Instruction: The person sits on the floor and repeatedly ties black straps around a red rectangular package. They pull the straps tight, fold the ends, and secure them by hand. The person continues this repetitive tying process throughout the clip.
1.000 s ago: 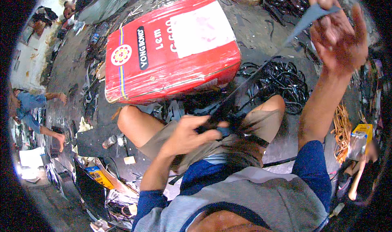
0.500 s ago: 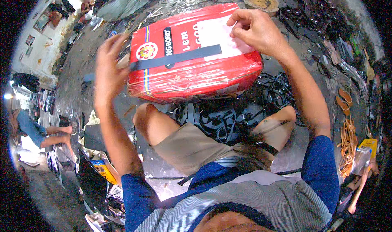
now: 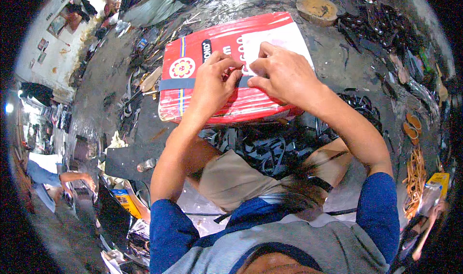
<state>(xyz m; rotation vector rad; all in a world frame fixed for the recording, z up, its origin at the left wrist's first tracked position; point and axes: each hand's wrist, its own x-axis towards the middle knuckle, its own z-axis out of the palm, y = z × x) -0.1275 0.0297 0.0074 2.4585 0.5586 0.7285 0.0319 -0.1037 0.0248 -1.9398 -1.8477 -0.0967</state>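
A red box (image 3: pixel 241 111) sits in front of the person's knees, and a dark strip (image 3: pixel 176 84) lies flat across its top, running from the box's left edge to a point under both hands. The left hand (image 3: pixel 213 83) is over the middle of the box, fingers curled and thumb drawn in near the forefinger. The right hand (image 3: pixel 284 76) is just beside it over the box, fingers bent and thumb tip down by the strip; I cannot tell for sure whether either hand's fingers actually grasp it, since the knuckles cover the spot. A white sheet (image 3: pixel 289 37) covers the far right part of the box's top. On the near side of the box lies a tangle of dark strips (image 3: pixel 270 151). Beyond the box's far right corner stands a round wooden block (image 3: pixel 317 9); well to the box's right are brown sandals (image 3: pixel 411 128) and a tan bundle (image 3: pixel 415 182).
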